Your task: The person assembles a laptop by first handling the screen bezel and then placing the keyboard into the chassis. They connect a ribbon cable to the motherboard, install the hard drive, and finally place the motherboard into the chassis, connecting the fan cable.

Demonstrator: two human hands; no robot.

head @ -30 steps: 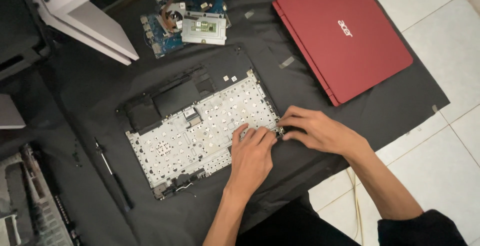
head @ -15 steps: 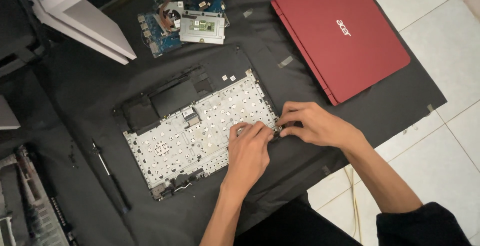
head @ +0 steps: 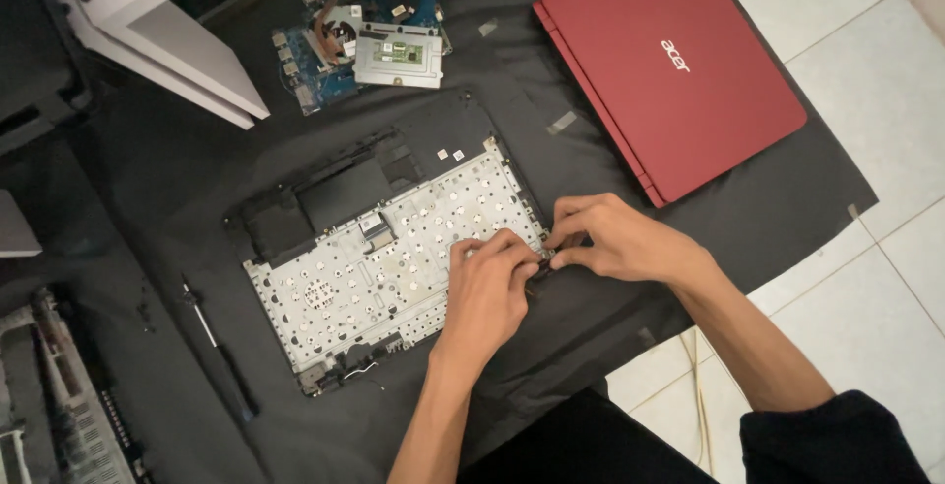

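Black cloth [head: 689, 238]: spread on floor under parts.
Laptop base [head: 394, 258]: inverted, exposing its underside.
Left hand [head: 487, 292]: fingers pinched at right edge.
Right hand [head: 615, 243]: pinched on small dark part there.

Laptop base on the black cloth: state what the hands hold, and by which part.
Both the left hand and right hand pinch at the right edge of the opened laptop base. Whether they grip a small part there cannot be told.

light: soft, even, moderately dim | shadows: faint | glare: mild on pale floor tiles [head: 847, 41], far right | focus: slightly soft throughout
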